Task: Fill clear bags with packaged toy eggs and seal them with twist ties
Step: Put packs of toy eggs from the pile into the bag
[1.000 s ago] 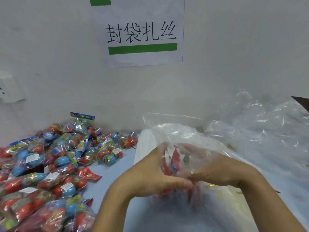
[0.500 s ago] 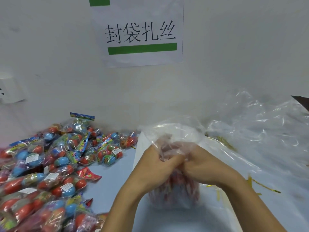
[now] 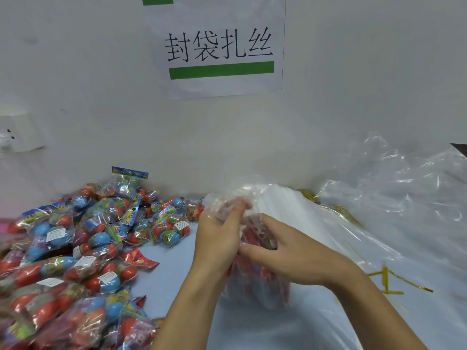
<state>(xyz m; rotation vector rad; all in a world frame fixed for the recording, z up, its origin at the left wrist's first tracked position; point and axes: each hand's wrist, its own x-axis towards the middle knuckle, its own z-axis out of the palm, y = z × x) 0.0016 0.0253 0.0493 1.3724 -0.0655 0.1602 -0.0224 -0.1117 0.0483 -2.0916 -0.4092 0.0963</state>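
Both hands meet at the neck of a filled clear bag (image 3: 255, 279) near the middle of the table's front edge. The left hand (image 3: 218, 238) curls round the gathered plastic at the top, fingertips buried in the crinkled film, while the right hand (image 3: 285, 251) closes on the same bunch from the other side, thumb pressing toward the left palm. I judge they are squeezing the mouth into a narrow throat so a tie can go round it; neither hand holds a tie that I can make out. Below the grip the bag bulges with red and blue shapes, blurred, which I take to be packaged eggs already loaded. The film is thin, glossy and wrinkled, and would slip open if the pinch relaxed. Under and behind the bag lies a loose heap of clear bags (image 3: 379, 205), shiny and rumpled, spreading to the table's right edge. Gold twist ties (image 3: 386, 281), flat narrow metallic strips, lie scattered just right of the right wrist, within easy reach, with more near the back among the plastic. Along the left edge is a pile of packaged toy eggs (image 3: 75, 248): smooth red and blue ovals in crackly cellophane with white labels and printed header cards. The table (image 3: 174, 251) shows pale blue. A paper sign (image 3: 219, 46) hangs on the wall behind.
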